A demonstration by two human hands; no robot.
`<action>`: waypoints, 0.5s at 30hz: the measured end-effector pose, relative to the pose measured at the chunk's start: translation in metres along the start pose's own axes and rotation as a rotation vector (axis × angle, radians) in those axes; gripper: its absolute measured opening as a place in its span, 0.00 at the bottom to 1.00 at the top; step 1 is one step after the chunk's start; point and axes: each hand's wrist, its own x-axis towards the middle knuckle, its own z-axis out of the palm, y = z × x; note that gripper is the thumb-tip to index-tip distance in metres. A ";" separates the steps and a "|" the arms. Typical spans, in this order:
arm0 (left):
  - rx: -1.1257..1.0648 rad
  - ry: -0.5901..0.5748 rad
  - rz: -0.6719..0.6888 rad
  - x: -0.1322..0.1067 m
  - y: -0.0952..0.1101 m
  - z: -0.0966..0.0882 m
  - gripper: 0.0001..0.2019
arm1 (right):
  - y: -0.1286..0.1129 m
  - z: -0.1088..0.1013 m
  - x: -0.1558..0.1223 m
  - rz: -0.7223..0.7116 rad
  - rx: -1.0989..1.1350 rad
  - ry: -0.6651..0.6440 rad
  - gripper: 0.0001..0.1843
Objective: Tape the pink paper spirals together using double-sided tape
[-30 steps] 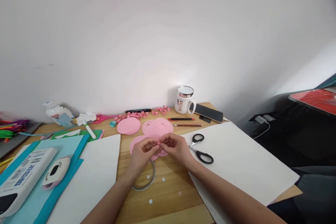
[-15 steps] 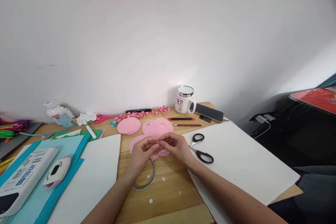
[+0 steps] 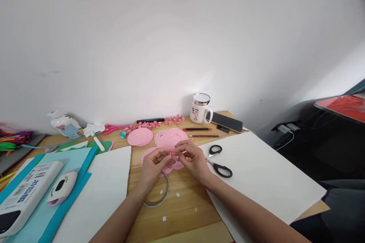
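Above the wooden table, my left hand (image 3: pixel 154 165) pinches a small rolled pink paper rose (image 3: pixel 171 153) between thumb and fingers. My right hand (image 3: pixel 194 161) meets it from the other side, its fingertips closed at the rose's right edge. Beneath and behind both hands lie pink paper circles (image 3: pixel 171 136), some cut with curved lines. A separate stack of plain pink circles (image 3: pixel 139 136) sits to the left. Farther back is a row of rolled pink paper roses (image 3: pixel 148 125). A roll of tape (image 3: pixel 155 204) lies below my left hand, partly hidden by the wrist.
Black-handled scissors (image 3: pixel 219 161) rest on white board (image 3: pixel 265 174) at right. Behind are a mug (image 3: pixel 199 112), phone (image 3: pixel 228 122), pencil (image 3: pixel 205 136) and black-and-red pen (image 3: pixel 196 129). At left are a white box (image 3: pixel 31 193), blue sheets (image 3: pixel 74 155) and a bottle (image 3: pixel 65 124).
The fingers of my right hand have shifted slightly at the rose, leaving more of it showing. My left hand stays nearly in place.
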 end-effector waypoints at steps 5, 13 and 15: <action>0.009 0.011 -0.012 0.000 -0.001 -0.001 0.11 | 0.007 0.000 -0.002 -0.142 -0.179 -0.025 0.16; -0.005 -0.015 -0.010 0.004 -0.007 -0.005 0.07 | 0.009 -0.001 -0.005 -0.131 -0.269 -0.148 0.16; -0.031 -0.048 -0.014 0.004 -0.009 -0.006 0.07 | 0.007 -0.002 -0.004 -0.126 -0.265 -0.157 0.15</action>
